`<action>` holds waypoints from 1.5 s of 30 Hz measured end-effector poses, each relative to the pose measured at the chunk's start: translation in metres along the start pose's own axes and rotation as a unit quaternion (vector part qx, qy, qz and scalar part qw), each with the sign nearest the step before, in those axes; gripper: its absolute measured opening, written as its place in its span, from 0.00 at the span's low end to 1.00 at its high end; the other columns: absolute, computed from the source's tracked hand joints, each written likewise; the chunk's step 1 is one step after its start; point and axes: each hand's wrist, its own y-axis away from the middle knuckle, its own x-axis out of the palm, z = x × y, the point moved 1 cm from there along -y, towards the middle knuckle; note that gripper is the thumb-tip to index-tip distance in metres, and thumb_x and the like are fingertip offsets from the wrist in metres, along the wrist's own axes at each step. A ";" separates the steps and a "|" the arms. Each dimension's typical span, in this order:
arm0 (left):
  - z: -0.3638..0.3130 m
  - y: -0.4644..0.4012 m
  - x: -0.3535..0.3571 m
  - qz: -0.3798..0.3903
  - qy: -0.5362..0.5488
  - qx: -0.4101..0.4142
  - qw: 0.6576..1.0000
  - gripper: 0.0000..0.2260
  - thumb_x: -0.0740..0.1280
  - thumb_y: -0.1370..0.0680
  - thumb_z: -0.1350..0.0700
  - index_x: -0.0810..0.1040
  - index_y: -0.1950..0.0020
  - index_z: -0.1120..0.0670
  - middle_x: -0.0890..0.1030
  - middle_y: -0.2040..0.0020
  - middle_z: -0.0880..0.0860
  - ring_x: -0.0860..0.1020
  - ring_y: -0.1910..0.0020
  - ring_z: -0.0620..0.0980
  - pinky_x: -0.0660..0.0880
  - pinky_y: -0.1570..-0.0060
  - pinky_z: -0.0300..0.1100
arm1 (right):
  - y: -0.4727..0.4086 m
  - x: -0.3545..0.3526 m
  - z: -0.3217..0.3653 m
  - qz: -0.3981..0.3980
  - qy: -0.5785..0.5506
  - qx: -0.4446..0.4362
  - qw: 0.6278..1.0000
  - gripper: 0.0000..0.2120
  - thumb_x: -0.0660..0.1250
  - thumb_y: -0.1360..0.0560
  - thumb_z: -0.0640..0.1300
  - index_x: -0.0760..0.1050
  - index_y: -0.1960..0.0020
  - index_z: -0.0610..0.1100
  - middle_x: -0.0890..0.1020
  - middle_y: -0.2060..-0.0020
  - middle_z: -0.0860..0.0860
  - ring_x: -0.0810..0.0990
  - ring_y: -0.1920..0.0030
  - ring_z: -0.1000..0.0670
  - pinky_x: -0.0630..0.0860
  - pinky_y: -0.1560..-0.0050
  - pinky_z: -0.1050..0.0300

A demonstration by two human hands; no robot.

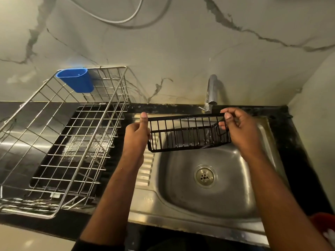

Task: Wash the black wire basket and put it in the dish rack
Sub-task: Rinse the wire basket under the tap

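The black wire basket is held over the steel sink, just below the tap. Its left end is gripped by the left hand, thumb pressed on the top rim. Its right end is pinched by the right hand. The steel dish rack stands on the dark bench at left, a blue cup hung on its back rim.

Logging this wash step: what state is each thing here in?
Black wire basket: held over the sink, under the tap.
Left hand: grips its left end.
Right hand: pinches its right end.
Tap: running thinly.
Sink: drain unplugged.
Dish rack: holds no dishes.
Blue cup: hung on rack.
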 end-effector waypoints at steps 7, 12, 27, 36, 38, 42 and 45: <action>0.011 -0.004 0.015 0.005 0.023 -0.007 1.000 0.24 0.61 0.18 0.37 0.73 0.56 0.58 0.74 0.66 0.50 0.71 0.67 0.46 0.69 0.62 0.42 | 0.007 -0.019 0.006 -0.009 0.021 0.002 1.000 0.09 0.61 0.17 0.45 0.79 0.41 0.49 0.85 0.52 0.53 0.84 0.53 0.56 0.75 0.56 0.70; 0.017 -0.003 0.026 0.023 0.048 -0.023 0.998 0.22 0.60 0.17 0.40 0.75 0.60 0.56 0.77 0.69 0.50 0.75 0.67 0.48 0.73 0.53 0.47 | 0.011 -0.030 0.006 -0.034 0.013 -0.022 0.999 0.09 0.64 0.18 0.45 0.79 0.40 0.50 0.85 0.54 0.53 0.85 0.55 0.53 0.82 0.50 0.54; 0.079 0.009 0.088 0.228 0.169 -0.197 0.938 0.18 0.68 0.20 0.50 0.77 0.32 0.55 0.85 0.40 0.57 0.83 0.42 0.58 0.76 0.39 0.55 | 0.042 -0.069 0.012 0.000 0.041 -0.133 0.990 0.12 0.72 0.26 0.35 0.79 0.45 0.44 0.74 0.42 0.48 0.77 0.40 0.51 0.76 0.38 0.56; 0.112 -0.006 0.117 0.228 0.334 -0.263 0.876 0.13 0.61 0.22 0.70 0.79 0.46 0.55 0.82 0.55 0.49 0.80 0.57 0.47 0.81 0.57 0.45 | 0.050 -0.091 0.008 0.143 0.131 -0.112 0.975 0.21 0.73 0.27 0.33 0.77 0.44 0.56 0.69 0.34 0.53 0.67 0.28 0.58 0.67 0.30 0.63; 0.116 -0.008 0.123 0.221 0.359 -0.269 0.866 0.18 0.57 0.22 0.73 0.78 0.45 0.54 0.83 0.54 0.49 0.79 0.58 0.45 0.81 0.61 0.40 | 0.051 -0.091 0.006 0.174 0.161 -0.092 0.967 0.26 0.72 0.27 0.35 0.73 0.37 0.60 0.65 0.30 0.55 0.61 0.26 0.60 0.62 0.30 0.67; 0.123 -0.009 0.134 0.201 0.388 -0.276 0.856 0.25 0.53 0.23 0.78 0.75 0.39 0.54 0.83 0.49 0.50 0.81 0.64 0.41 0.79 0.64 0.38 | 0.047 -0.087 -0.007 0.050 0.036 -0.065 0.996 0.27 0.72 0.25 0.40 0.67 0.34 0.61 0.65 0.28 0.51 0.67 0.27 0.54 0.67 0.28 0.49; 0.121 -0.006 0.152 0.221 0.416 -0.267 0.841 0.29 0.54 0.23 0.79 0.72 0.30 0.54 0.83 0.45 0.50 0.81 0.46 0.45 0.76 0.39 0.49 | 0.044 -0.083 -0.016 -0.105 -0.037 -0.013 0.994 0.24 0.71 0.23 0.45 0.66 0.32 0.56 0.74 0.33 0.48 0.79 0.37 0.49 0.77 0.37 0.40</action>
